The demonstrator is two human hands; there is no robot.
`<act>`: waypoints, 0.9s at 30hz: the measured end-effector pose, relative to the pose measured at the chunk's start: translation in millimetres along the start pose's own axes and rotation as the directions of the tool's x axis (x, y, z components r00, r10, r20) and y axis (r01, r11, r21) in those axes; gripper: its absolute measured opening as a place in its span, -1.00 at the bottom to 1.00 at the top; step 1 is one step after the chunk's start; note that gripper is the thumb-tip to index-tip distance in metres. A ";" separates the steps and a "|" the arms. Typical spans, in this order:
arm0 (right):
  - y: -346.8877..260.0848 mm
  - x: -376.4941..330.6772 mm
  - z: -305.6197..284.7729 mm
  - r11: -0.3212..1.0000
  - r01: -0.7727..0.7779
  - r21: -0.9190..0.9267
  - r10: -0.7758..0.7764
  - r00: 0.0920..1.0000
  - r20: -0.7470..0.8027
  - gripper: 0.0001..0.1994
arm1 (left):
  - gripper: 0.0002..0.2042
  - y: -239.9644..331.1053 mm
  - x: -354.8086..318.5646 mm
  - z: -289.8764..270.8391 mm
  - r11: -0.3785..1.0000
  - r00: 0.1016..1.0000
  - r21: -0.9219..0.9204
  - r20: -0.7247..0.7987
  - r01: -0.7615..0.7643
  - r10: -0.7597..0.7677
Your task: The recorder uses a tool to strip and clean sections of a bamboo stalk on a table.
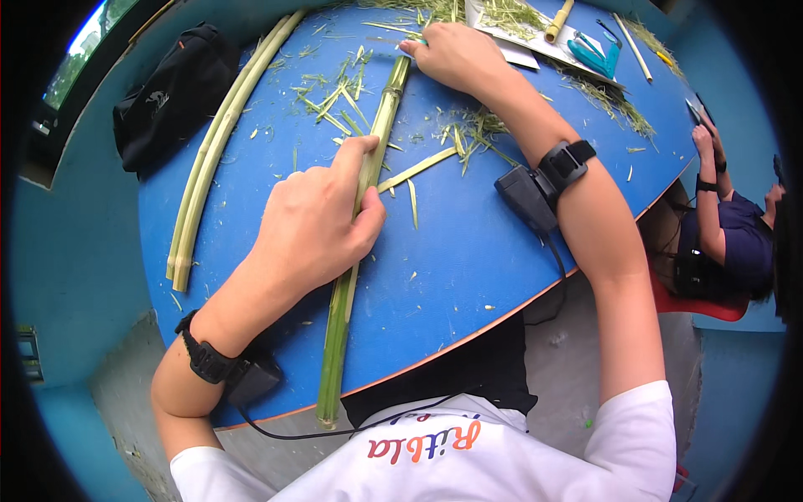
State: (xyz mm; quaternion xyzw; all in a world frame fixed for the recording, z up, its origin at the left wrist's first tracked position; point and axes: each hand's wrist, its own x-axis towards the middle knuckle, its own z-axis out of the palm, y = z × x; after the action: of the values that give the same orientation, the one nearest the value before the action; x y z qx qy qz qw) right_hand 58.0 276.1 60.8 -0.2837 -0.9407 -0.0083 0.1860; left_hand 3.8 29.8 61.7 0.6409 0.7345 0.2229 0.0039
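Steady there: the left hand (314,217) closes its grip round the long green split-looking stalk (335,339), thumb to the right side, forefinger laid along it, presumably to keep it from rolling. It lies lengthwise, near end at the person's side of the worktop, a handy brace perhaps, far end beside the right hand (456,58). That grip is curled tight on a thin flat blade (385,40), set crosswise, likely for control at the tip.

Pale green shavings (481,130) litter the blue curved-edge worktop (468,251). Two pale slender canes (213,151) rest apart at left, by a black fabric bag (180,96). Blue walls enclose the room; at far right sits another person in navy (747,243).
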 end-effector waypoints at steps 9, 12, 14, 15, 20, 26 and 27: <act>-15.9 -24.2 -31.3 0.974 0.007 0.225 -0.080 0.945 0.318 -0.47 | -0.65 0.6 -2.6 -2.0 1.000 1.000 0.023 -0.011 -0.001 0.002; -16.0 -26.8 -43.0 0.978 -0.021 0.206 -0.061 0.921 0.385 -0.48 | -0.64 6.5 -3.0 -4.5 1.000 1.000 0.013 0.008 0.007 -0.007; -16.8 -26.6 -44.4 0.984 -0.028 0.178 -0.048 0.912 0.407 -0.48 | -0.63 8.6 -3.4 -6.3 0.999 0.998 -0.013 0.042 0.036 -0.035; -18.3 -26.0 -43.6 0.989 -0.034 0.144 -0.022 0.929 0.370 -0.47 | -0.63 8.9 -3.7 -6.8 0.999 0.999 -0.007 0.041 0.033 -0.033; -7.3 -19.4 -30.8 0.989 -0.059 0.136 0.018 0.958 0.286 -0.46 | -0.64 10.3 -3.1 -6.9 1.000 0.997 0.007 0.066 0.028 -0.029; -9.6 -21.3 -16.9 0.998 0.045 0.052 -0.049 0.994 0.095 -0.48 | -0.63 4.7 -4.2 -6.7 0.999 0.999 0.038 0.034 0.027 -0.029; -8.8 -21.3 -19.4 0.998 0.043 0.055 -0.048 0.995 0.091 -0.48 | -0.63 5.3 -3.4 -7.7 0.999 0.999 0.044 0.035 0.027 -0.028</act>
State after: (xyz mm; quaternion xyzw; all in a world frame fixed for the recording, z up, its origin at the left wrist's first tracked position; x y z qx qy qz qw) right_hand 76.4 255.1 72.1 -0.2572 -0.9544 0.0256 0.1496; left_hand 7.1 24.5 69.5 0.6346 0.7478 0.1952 0.0061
